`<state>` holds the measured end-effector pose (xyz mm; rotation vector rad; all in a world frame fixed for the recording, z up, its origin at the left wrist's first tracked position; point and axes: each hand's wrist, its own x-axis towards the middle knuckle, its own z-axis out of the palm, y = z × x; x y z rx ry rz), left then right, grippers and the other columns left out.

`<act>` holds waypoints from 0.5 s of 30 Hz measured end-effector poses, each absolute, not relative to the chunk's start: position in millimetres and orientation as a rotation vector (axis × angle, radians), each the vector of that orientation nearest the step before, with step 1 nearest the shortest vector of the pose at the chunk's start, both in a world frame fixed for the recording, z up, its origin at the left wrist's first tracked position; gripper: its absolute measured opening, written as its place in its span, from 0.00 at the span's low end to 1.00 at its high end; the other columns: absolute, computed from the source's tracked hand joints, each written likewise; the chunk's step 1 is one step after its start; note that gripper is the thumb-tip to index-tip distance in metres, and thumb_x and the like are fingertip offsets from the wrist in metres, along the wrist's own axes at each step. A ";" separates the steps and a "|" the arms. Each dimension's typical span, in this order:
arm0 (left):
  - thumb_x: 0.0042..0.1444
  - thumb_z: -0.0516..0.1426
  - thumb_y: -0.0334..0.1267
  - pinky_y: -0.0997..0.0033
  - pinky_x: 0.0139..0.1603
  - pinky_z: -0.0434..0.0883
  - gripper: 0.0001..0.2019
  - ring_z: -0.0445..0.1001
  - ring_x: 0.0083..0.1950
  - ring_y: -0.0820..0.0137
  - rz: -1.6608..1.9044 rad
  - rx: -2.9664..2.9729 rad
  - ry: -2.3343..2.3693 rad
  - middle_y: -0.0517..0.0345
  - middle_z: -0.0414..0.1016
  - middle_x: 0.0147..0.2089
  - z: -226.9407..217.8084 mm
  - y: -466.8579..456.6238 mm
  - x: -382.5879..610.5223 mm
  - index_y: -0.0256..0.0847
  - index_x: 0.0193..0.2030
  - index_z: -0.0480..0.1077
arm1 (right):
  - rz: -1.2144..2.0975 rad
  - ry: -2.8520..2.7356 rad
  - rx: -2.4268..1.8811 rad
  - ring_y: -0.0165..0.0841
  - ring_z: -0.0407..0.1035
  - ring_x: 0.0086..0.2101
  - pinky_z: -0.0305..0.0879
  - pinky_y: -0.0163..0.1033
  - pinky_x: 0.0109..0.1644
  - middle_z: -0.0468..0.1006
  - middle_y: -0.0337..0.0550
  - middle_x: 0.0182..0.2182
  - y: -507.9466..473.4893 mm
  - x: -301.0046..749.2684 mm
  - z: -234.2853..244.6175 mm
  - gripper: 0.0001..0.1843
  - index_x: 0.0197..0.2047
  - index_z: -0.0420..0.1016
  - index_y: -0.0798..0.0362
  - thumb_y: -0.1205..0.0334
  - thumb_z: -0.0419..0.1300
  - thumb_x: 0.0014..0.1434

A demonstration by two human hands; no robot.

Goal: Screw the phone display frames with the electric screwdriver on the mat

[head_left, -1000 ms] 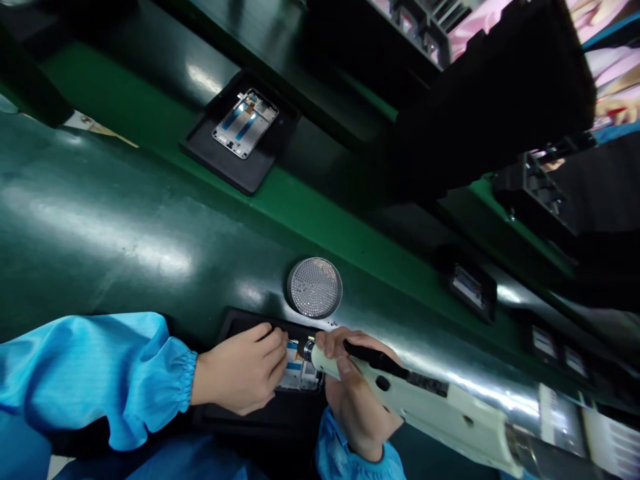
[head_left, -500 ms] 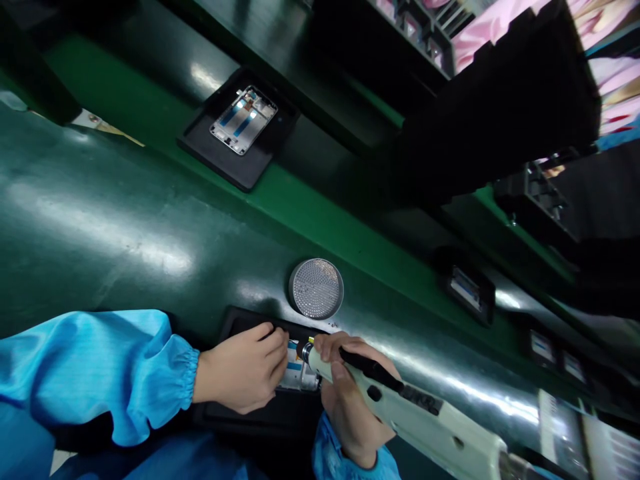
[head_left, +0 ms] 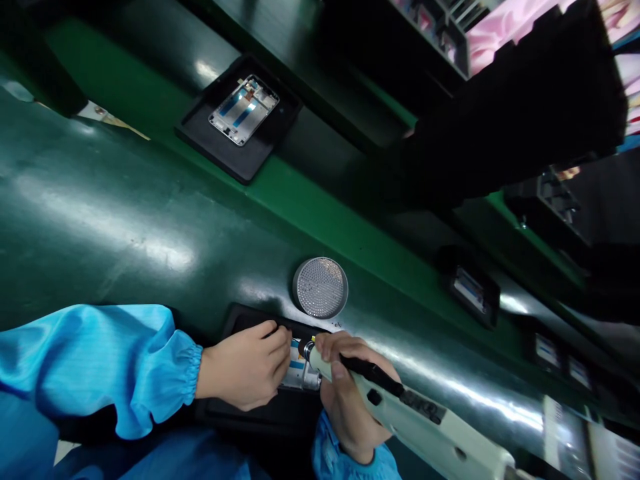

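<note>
My right hand (head_left: 353, 390) is closed around a pale green electric screwdriver (head_left: 410, 417) with a black lever. The driver lies tilted, its tip end over an opened phone (head_left: 301, 375) with a silver frame and blue strips. My left hand (head_left: 250, 365) rests with curled fingers at the phone's left edge, covering part of it; the fingertips are partly hidden. The phone lies in a black tray (head_left: 240, 417) in front of me. Just beyond the tray stands a round dish (head_left: 321, 288) with a grid of small holes and tiny screws in it.
Beyond the green worktop (head_left: 125, 220) runs a line bearing a black tray (head_left: 215, 150) with another opened phone (head_left: 244, 110). More phones in trays (head_left: 470, 288) stand along the line at right. A large dark block (head_left: 520, 107) juts in at upper right.
The view has shifted slightly. Both hands, the screwdriver and the phone hold nearly the same places relative to one another.
</note>
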<state>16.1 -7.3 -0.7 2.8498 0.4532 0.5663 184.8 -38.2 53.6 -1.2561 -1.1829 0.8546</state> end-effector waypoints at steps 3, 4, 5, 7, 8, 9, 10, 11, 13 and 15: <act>0.61 0.54 0.48 0.53 0.53 0.64 0.23 0.73 0.51 0.50 0.578 2.840 0.454 0.33 0.77 0.49 -0.6 -7.6 16.0 0.26 0.49 0.75 | 0.884 -1.206 -1.265 0.36 0.71 0.35 0.71 0.50 0.41 0.73 0.39 0.30 -38.4 186.1 54.8 0.10 0.42 0.74 0.50 0.72 0.58 0.60; 0.61 0.54 0.48 0.53 0.52 0.64 0.23 0.73 0.51 0.50 0.580 2.839 0.454 0.33 0.77 0.49 -0.5 -7.5 16.0 0.26 0.49 0.75 | 0.893 -1.213 -1.278 0.36 0.71 0.34 0.71 0.51 0.41 0.73 0.39 0.30 -38.6 186.4 54.5 0.09 0.41 0.74 0.50 0.72 0.58 0.60; 0.61 0.54 0.48 0.53 0.52 0.64 0.24 0.73 0.51 0.49 0.581 2.839 0.454 0.33 0.77 0.49 -0.3 -7.3 15.9 0.26 0.48 0.75 | 0.900 -1.220 -1.293 0.36 0.72 0.34 0.71 0.50 0.41 0.73 0.39 0.30 -38.9 186.5 53.7 0.08 0.40 0.73 0.50 0.71 0.59 0.59; 0.61 0.54 0.50 0.53 0.52 0.65 0.25 0.73 0.51 0.50 0.577 2.840 0.446 0.33 0.77 0.49 -0.1 -6.2 15.7 0.26 0.48 0.75 | 0.908 -1.223 -1.305 0.36 0.72 0.34 0.71 0.49 0.40 0.73 0.39 0.29 -39.5 186.2 50.3 0.07 0.39 0.73 0.51 0.71 0.59 0.59; 0.61 0.54 0.51 0.53 0.52 0.65 0.25 0.73 0.51 0.50 0.573 2.842 0.443 0.33 0.77 0.49 0.0 -5.4 15.4 0.26 0.48 0.75 | 0.911 -1.219 -1.299 0.36 0.72 0.34 0.71 0.49 0.40 0.73 0.39 0.30 -39.4 186.2 48.3 0.07 0.39 0.73 0.51 0.71 0.59 0.59; 0.61 0.54 0.52 0.53 0.52 0.66 0.26 0.73 0.51 0.51 0.566 2.843 0.440 0.34 0.77 0.48 -0.1 -4.6 15.1 0.26 0.48 0.75 | 0.912 -1.215 -1.286 0.35 0.72 0.34 0.71 0.48 0.39 0.73 0.39 0.30 -38.8 186.4 46.5 0.07 0.38 0.72 0.51 0.72 0.59 0.59; 0.61 0.55 0.53 0.54 0.51 0.67 0.26 0.73 0.51 0.51 0.559 2.846 0.440 0.34 0.77 0.48 -0.2 -3.8 14.5 0.27 0.48 0.75 | 0.910 -1.211 -1.271 0.35 0.72 0.33 0.71 0.47 0.39 0.73 0.38 0.30 -37.4 187.1 45.7 0.08 0.39 0.72 0.50 0.72 0.60 0.58; 0.61 0.56 0.54 0.54 0.51 0.67 0.26 0.73 0.51 0.51 0.550 2.850 0.441 0.34 0.77 0.48 -0.3 -3.2 13.9 0.27 0.47 0.75 | 0.904 -1.209 -1.258 0.34 0.72 0.33 0.71 0.47 0.39 0.74 0.38 0.30 -34.9 188.7 46.3 0.09 0.39 0.73 0.50 0.72 0.60 0.58; 0.59 0.58 0.55 0.54 0.51 0.69 0.26 0.74 0.50 0.51 0.526 2.855 0.454 0.34 0.76 0.50 0.0 -2.7 12.7 0.28 0.47 0.74 | 0.858 -1.181 -1.223 0.34 0.72 0.33 0.71 0.47 0.39 0.75 0.38 0.30 -27.0 194.9 53.6 0.10 0.42 0.74 0.49 0.71 0.62 0.57; 0.56 0.62 0.54 0.53 0.52 0.70 0.26 0.74 0.51 0.51 0.509 2.868 0.493 0.34 0.75 0.51 2.3 -4.0 12.1 0.29 0.47 0.72 | 0.756 -1.099 -1.154 0.34 0.71 0.32 0.70 0.47 0.39 0.75 0.38 0.29 -16.9 205.8 69.2 0.11 0.43 0.76 0.49 0.69 0.63 0.55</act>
